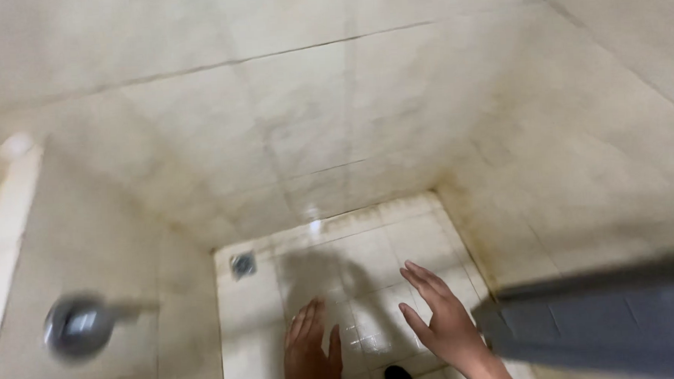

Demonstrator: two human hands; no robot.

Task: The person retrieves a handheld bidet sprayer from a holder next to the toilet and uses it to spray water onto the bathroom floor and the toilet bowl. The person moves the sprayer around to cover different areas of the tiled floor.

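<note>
In the head view I look down into a tiled shower corner. My left hand hangs open at the bottom centre, palm down, fingers together, holding nothing. My right hand is just to its right, fingers spread and pointing up-left, empty too. Both hover over the wet white floor tiles. A small square metal drain sits in the floor's far left corner, well beyond the left hand.
Stained beige wall tiles enclose the floor on three sides. A round grey metal fitting sticks out of the left wall. A white pipe runs down the far left. A dark grey edge crosses the lower right. A dark shoe tip shows below.
</note>
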